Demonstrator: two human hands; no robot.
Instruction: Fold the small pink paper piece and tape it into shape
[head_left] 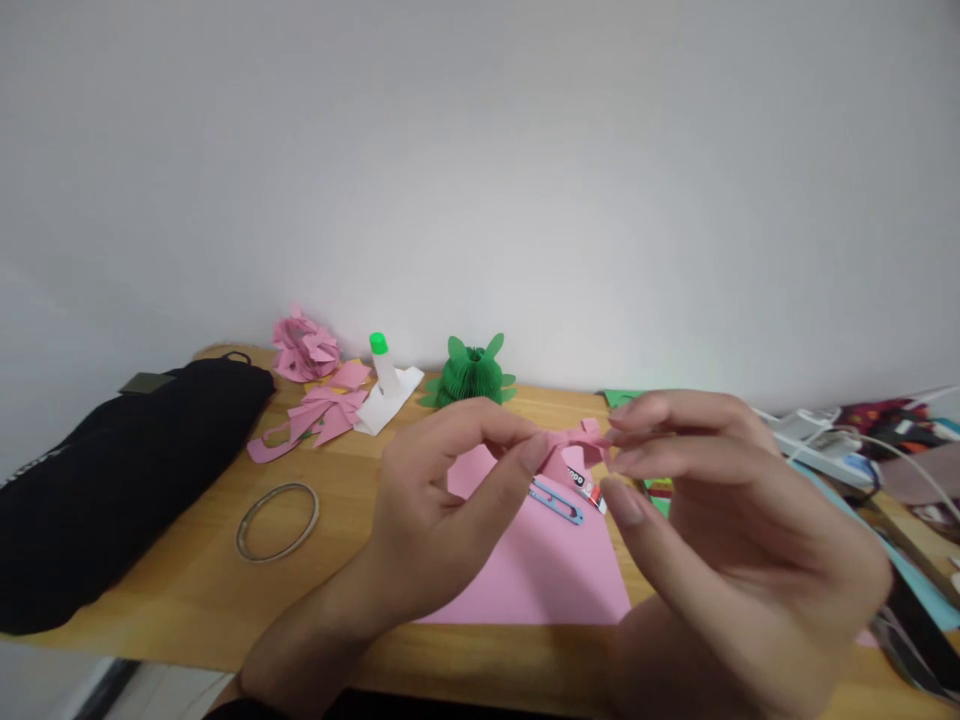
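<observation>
A small pink paper bow (581, 438) is held up above the desk. My left hand (450, 500) pinches its left end between thumb and index finger. At the bow's right end, the fingertips of my right hand (720, 510) are close to or touching the paper, with the thumb spread apart below. Beneath the hands lies a pink paper sheet (525, 580). On it are a light blue utility knife (556, 502) and, partly covered by the bow, a small eraser-like block (592, 493).
Along the wall stand a green paper figure (472, 378), a glue stick (384, 365) and pink paper scraps (326, 410). At left lie a bangle (277, 522) and a black pouch (135, 470). A white power strip (817, 450) with cables is at right.
</observation>
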